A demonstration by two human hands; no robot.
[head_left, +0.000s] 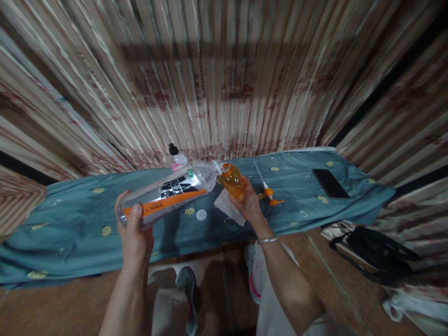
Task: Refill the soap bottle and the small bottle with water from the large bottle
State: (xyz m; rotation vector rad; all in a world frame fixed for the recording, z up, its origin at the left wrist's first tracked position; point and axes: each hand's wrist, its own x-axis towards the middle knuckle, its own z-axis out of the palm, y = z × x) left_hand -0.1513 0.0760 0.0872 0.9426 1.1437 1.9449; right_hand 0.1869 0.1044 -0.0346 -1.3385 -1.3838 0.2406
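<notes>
My left hand (135, 231) is closed round the base of a clear plastic bottle (168, 193) with an orange and black label, held nearly on its side. Its open mouth meets the neck of a small orange bottle (231, 181), which my right hand (249, 201) grips and tilts toward it. Both are held over a table covered with a teal cloth (70, 219). A white cap (201, 214) lies on the cloth under the clear bottle. A white paper (227, 207) lies beneath my right hand.
A small bottle with a black cap (175, 157) stands behind the clear bottle. An orange pump with a tube (269, 192) and a black phone (330, 183) lie on the cloth to the right. A black bag (376, 254) sits on the floor at right. A striped curtain hangs behind.
</notes>
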